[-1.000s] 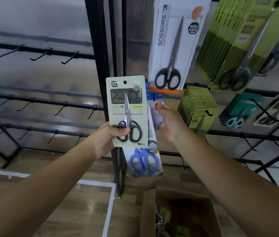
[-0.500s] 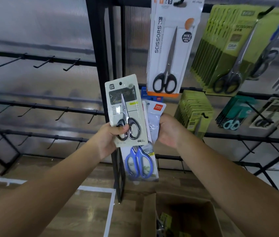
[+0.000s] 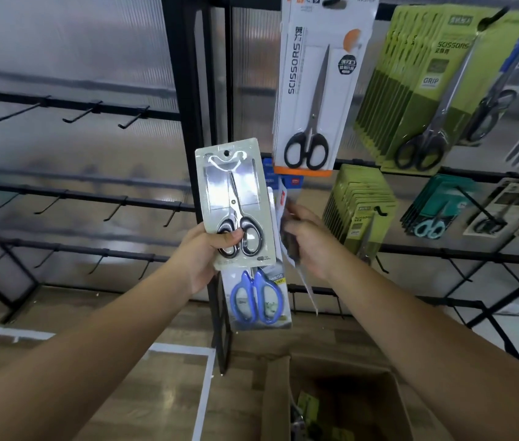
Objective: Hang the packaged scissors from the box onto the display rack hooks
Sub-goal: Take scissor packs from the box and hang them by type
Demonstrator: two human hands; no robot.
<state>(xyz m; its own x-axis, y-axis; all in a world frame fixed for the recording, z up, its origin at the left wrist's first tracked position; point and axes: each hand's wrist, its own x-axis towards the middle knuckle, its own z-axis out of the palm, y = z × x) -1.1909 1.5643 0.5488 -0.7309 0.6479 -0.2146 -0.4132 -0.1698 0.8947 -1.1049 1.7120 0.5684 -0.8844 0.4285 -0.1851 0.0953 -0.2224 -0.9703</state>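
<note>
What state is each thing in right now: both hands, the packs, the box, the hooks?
Left hand: grips the grey scissors pack, held upright, unhung.
Right hand: holds a white pack edge-on.
Blue-handled scissors pack: behind the grey one; support unclear.
Cardboard box: open, packs inside.
Left rack hooks: bare.

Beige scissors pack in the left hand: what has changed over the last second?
The left hand tipped the beige scissors pack, so glare now hides its label. The right hand shifted its grip on the white packs. Nothing hung; the blue-handled scissors pack remains below.
</note>
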